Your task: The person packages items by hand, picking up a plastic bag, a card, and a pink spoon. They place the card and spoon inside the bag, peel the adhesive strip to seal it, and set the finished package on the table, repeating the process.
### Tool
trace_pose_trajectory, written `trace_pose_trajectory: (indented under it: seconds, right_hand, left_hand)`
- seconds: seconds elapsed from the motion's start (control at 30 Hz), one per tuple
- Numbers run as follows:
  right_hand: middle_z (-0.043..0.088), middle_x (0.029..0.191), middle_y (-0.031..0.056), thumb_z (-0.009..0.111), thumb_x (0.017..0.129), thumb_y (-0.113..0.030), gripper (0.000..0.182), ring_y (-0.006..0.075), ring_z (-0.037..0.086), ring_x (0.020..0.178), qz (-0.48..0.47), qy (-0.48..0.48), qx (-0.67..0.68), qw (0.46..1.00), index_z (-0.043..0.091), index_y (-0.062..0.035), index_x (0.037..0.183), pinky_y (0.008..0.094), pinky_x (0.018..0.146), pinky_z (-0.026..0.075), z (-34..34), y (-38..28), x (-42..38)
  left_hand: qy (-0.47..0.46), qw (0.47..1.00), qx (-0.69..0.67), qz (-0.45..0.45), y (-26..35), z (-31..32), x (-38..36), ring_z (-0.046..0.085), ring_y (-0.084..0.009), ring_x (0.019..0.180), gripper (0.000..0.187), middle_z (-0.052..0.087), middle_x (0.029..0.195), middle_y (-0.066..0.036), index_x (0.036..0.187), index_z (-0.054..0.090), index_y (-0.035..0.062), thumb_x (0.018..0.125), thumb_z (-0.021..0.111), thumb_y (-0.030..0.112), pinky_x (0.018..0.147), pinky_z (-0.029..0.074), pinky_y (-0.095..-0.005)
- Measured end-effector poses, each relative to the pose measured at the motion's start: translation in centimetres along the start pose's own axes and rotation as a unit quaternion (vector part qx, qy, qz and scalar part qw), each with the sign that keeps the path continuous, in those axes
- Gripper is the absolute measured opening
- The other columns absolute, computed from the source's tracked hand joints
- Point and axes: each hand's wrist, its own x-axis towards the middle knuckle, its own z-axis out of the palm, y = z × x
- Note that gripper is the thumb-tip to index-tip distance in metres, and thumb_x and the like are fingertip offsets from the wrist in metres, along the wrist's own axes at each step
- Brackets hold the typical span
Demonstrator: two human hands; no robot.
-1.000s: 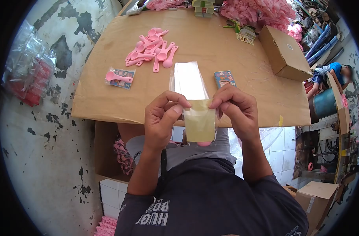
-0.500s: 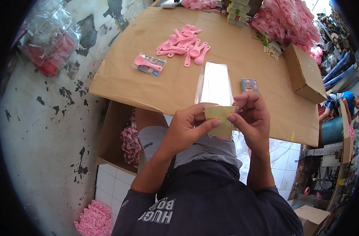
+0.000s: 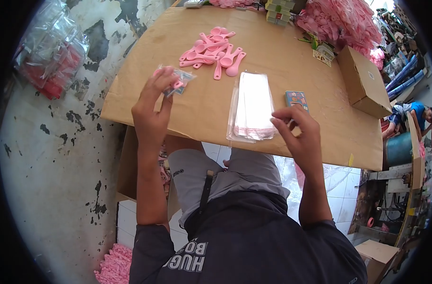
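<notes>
Has L hand (image 3: 152,102) at clear packet (image 3: 182,81) w/ pink & blue contents on L part of brown tabletop (image 3: 202,111), fingers partly covering it, can't tell if gripping or just touching; has R hand (image 3: 283,122) part-open, w/ thumb & index apart, holding nothing, just beside clear plastic bags (image 3: 254,102) & nr blue printed cards (image 3: 296,98). See pink spoons (image 3: 216,52) piled loosely beyond packet & bags, cardboard box (image 3: 362,83) on R side, lg. pink heap (image 3: 339,23) at far R, & another person (image 3: 418,114) in bkgd.
</notes>
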Motion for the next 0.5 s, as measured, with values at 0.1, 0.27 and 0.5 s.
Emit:
trace_pose_trajectory:
  seconds: [0.1,0.27,0.5]
  right_hand:
    - [0.062,0.099,0.0125,0.077,0.085,-0.014,0.023,0.0325,0.059,0.099,-0.074,0.016,-0.19,0.979,0.07,-0.0023,0.104,0.0424,0.088,0.048,1.8,1.6,0.6]
    - [0.06,0.104,0.0115,0.076,0.085,-0.016,0.026,0.0319,0.056,0.104,-0.039,-0.026,-0.217,0.975,0.067,-0.003,0.107,0.0424,0.087,0.047,2.8,2.8,0.6]
    - [0.061,0.096,0.0114,0.073,0.089,-0.012,0.013,0.0308,0.058,0.095,-0.046,0.035,-0.181,0.982,0.069,-0.0002,0.092,0.0416,0.084,0.046,2.5,3.9,1.3]
  left_hand:
    - [-0.101,0.991,0.065,-0.055,-2.6,0.9,-0.8,0.058,-0.0327,0.131,0.042,0.065,0.134,-0.02,0.132,0.063,0.0038,0.091,0.067,-0.001,0.109,0.045,-0.0396]
    - [-0.134,0.987,0.041,-0.076,-3.7,2.6,-2.4,0.057,-0.0354,0.132,0.043,0.063,0.136,-0.02,0.133,0.063,0.0031,0.091,0.067,0.003,0.109,0.044,-0.0419]
    - [-0.054,0.964,-0.139,-0.219,1.3,4.2,-2.0,0.069,-0.02,0.105,0.025,0.074,0.115,-0.011,0.122,0.069,-0.0006,0.1,0.064,0.011,0.091,0.053,-0.0319]
